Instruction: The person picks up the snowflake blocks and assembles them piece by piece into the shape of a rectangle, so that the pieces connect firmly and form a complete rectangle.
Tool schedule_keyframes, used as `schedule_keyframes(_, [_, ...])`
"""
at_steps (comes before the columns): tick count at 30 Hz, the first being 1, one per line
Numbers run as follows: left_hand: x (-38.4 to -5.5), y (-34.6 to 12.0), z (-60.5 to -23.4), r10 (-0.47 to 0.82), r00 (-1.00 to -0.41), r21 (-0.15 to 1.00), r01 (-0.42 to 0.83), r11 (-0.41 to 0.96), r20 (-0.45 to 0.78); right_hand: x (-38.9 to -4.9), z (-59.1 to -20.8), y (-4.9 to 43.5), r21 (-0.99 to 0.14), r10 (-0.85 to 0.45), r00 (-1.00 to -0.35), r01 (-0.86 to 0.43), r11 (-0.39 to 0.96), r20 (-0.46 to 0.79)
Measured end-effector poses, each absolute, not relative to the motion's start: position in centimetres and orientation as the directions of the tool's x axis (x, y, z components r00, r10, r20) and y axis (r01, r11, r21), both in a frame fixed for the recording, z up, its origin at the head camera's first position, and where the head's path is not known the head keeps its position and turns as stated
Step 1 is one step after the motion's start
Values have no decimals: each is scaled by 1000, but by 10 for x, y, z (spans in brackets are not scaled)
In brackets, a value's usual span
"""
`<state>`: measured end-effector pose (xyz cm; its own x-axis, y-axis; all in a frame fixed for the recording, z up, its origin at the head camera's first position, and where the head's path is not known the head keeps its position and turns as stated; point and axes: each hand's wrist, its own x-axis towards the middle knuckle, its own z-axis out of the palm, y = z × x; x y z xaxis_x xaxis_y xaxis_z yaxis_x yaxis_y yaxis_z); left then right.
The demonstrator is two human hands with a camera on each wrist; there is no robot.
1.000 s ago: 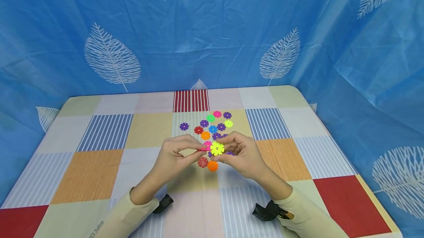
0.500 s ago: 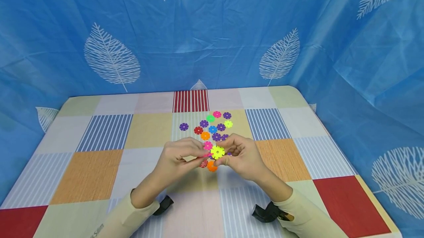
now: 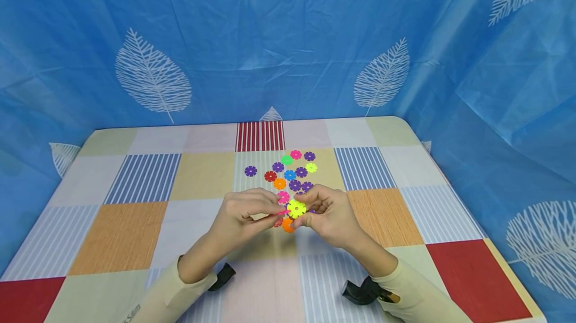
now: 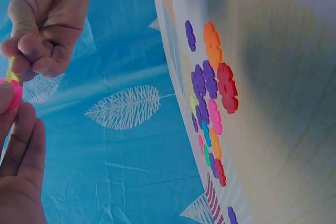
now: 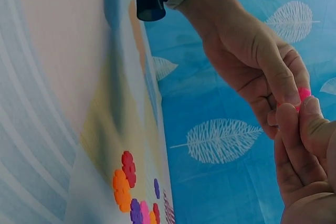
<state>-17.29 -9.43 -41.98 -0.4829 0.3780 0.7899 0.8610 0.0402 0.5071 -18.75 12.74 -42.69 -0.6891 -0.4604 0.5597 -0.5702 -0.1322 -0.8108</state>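
Note:
My left hand (image 3: 247, 215) pinches a pink notched interlocking disc (image 3: 284, 212), seen nearly edge-on, between thumb and fingertips. Its edge meets the left rim of a yellow-green interlocking disc (image 3: 296, 208), which faces the head camera. Thumb and index finger of my right hand (image 3: 330, 215) grip that yellow disc by its right side. From the left wrist, the pink disc (image 4: 16, 94) shows right against the yellow disc (image 4: 13, 70), both raised over the table. In the right wrist view, a bit of the pink disc (image 5: 304, 94) peeks out between the two hands' fingertips; fingers hide the yellow one.
Several loose notched discs lie flat beyond and below the hands, among them a blue disc (image 3: 290, 175), a green disc (image 3: 286, 160) and an orange disc (image 3: 288, 225). One purple disc (image 3: 250, 171) lies apart at left. A blue leaf-print curtain (image 3: 279, 43) borders the patchwork-covered table (image 3: 193, 178).
Both hands have come slightly down and toward the body, still holding their discs. The pink disc has tilted, its right end now higher against the yellow disc's edge.

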Motion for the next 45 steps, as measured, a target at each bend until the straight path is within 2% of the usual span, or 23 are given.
schedule_keyframes(7, [-172,-93,-419,382,-478,507,862,28,791,-184,-425,127,-824,-456,-699,-545,-158,550])
schedule_keyframes(12, [-172,-93,-419,383,-499,529,848,31,778,-183,-425,127,-842,-466,-710,-508,-178,527])
schedule_keyframes(19, [-170,-92,-422,368,-536,570,821,17,760,-182,-424,124,-902,-496,-753,-363,-234,432])
schedule_keyframes(25, [-169,-92,-422,366,-578,630,776,-30,729,-181,-421,123,-940,-506,-792,-271,-207,340])
schedule_keyframes(29, [-170,-91,-422,372,-602,654,757,-16,706,-181,-420,124,-941,-516,-787,-287,-181,339])
schedule_keyframes(35, [-169,-91,-419,368,-599,617,782,83,711,-181,-420,125,-923,-500,-781,-362,-128,375])
schedule_keyframes(45, [-168,-97,-408,388,-567,577,810,105,726,-182,-417,128,-854,-533,-697,-512,-97,479])
